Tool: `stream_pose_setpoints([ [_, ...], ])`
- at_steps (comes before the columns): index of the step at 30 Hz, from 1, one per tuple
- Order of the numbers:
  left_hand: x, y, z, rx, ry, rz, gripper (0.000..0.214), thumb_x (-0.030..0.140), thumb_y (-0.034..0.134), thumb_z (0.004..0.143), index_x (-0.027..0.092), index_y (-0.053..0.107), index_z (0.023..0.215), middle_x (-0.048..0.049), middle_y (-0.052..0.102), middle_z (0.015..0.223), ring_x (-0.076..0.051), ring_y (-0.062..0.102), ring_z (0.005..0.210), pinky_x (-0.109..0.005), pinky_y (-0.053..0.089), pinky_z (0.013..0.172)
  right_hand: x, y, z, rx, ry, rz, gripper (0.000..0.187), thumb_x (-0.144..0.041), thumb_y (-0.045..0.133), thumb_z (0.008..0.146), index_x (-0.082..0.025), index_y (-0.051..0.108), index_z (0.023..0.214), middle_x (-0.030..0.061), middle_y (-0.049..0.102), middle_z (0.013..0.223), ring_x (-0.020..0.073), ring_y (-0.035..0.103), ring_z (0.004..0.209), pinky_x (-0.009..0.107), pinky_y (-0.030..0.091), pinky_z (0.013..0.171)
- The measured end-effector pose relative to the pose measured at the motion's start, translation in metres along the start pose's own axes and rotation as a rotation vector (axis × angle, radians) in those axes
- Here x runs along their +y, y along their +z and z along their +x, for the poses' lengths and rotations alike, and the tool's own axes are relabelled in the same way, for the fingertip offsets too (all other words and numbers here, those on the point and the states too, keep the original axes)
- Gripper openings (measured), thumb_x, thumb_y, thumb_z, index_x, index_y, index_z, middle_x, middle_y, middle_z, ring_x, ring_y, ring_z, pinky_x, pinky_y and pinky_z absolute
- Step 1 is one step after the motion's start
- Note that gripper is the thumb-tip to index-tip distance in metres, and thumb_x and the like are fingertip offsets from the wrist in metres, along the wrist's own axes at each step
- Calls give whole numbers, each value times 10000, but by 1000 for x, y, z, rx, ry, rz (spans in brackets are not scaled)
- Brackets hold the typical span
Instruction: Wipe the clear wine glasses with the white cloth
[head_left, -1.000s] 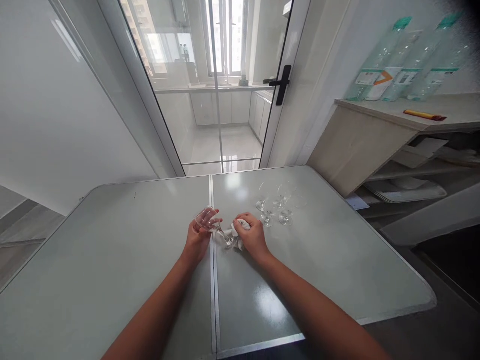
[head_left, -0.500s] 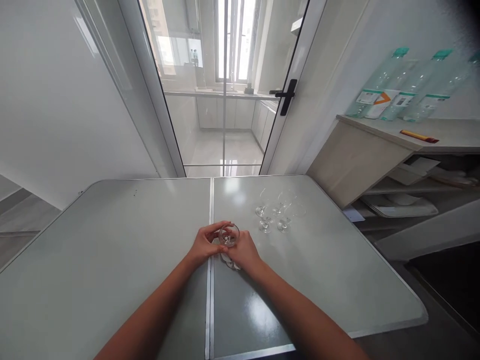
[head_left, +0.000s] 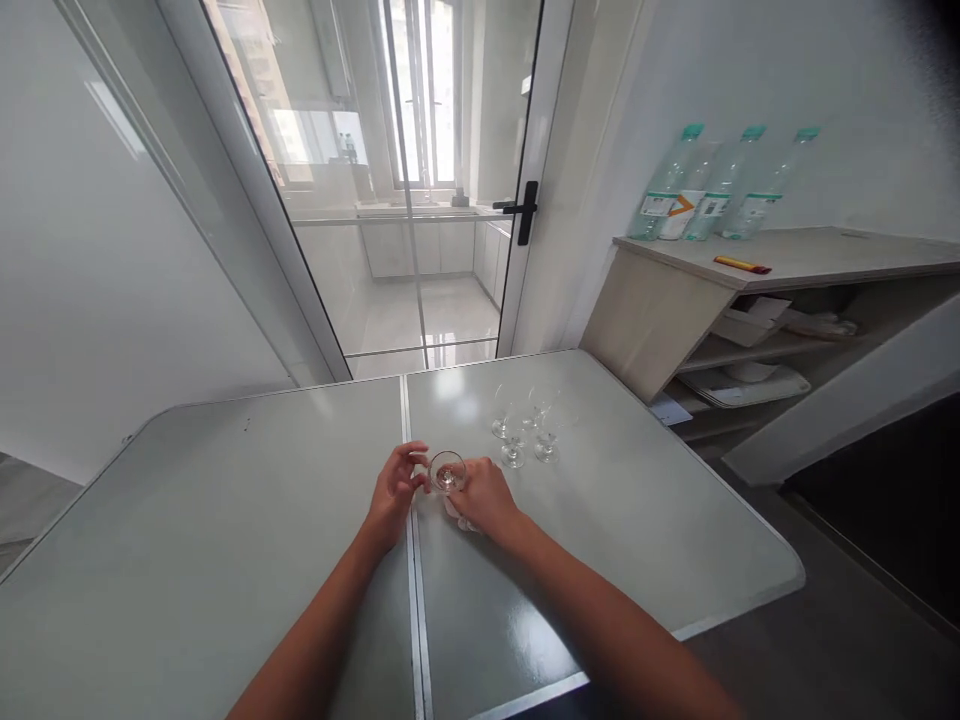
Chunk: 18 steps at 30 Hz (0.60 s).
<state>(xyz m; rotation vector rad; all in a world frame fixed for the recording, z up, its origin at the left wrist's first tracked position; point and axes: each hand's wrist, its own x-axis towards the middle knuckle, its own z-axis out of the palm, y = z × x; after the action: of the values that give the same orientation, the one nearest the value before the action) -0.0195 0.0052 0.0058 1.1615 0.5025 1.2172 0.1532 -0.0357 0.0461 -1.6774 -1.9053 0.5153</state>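
Observation:
A small clear stemmed glass (head_left: 448, 471) stands upright near the middle seam of the grey table (head_left: 225, 520), between my two hands. My left hand (head_left: 395, 492) has its fingers curled against the glass bowl from the left. Around the stem from the right, my right hand (head_left: 484, 497) is closed and presses a white cloth (head_left: 459, 517), which peeks out below the fingers. Three more clear stemmed glasses (head_left: 525, 435) stand in a cluster just beyond my right hand.
A glass sliding door (head_left: 420, 200) with a black handle stands behind the table. At the right a wooden shelf unit (head_left: 712, 290) holds three green-capped plastic bottles (head_left: 705, 185), a pen-like stick and trays. The table's rounded right corner is near dark floor.
The glass went from lying tilted in my left hand, its foot wiped with the cloth, to standing upright between both hands. The view has shifted to the right.

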Motion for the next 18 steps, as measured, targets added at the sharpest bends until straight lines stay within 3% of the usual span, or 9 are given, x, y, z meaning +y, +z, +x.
stream_pose_setpoints([
  [2,1,-2,1,57,-9,-24,494,681,675,809,196,639,894,-47,500,981,-135,443,773,-233,406,599,-3,-13,-2,-3,-3,49,208,-125,592,754,-205,783,753,55,738,665,117,520,569,224,315,576],
  [4,1,-6,1,57,-31,2,447,562,649,891,169,542,707,-16,386,870,-121,342,697,-228,315,542,-2,-28,-9,-30,-11,139,206,-126,589,745,-197,782,741,57,745,665,112,504,549,216,324,549],
  [7,0,-8,-1,-104,-87,83,554,492,649,905,157,379,558,-4,304,793,-122,281,661,-254,205,517,15,-49,-32,-37,57,253,177,-216,613,777,-176,784,753,32,739,666,137,566,560,214,363,530],
  [13,5,-1,-4,-570,-261,277,678,475,661,890,180,166,533,37,180,615,-105,160,576,-321,117,563,91,-77,-73,185,364,157,218,-320,662,791,-159,810,796,90,777,782,240,712,746,273,479,640],
  [18,5,1,-2,-676,-269,302,702,474,653,888,186,120,532,42,146,579,-103,137,553,-334,110,559,121,-81,-66,159,417,-15,217,-299,665,772,-148,768,657,92,733,660,231,672,687,293,453,625],
])
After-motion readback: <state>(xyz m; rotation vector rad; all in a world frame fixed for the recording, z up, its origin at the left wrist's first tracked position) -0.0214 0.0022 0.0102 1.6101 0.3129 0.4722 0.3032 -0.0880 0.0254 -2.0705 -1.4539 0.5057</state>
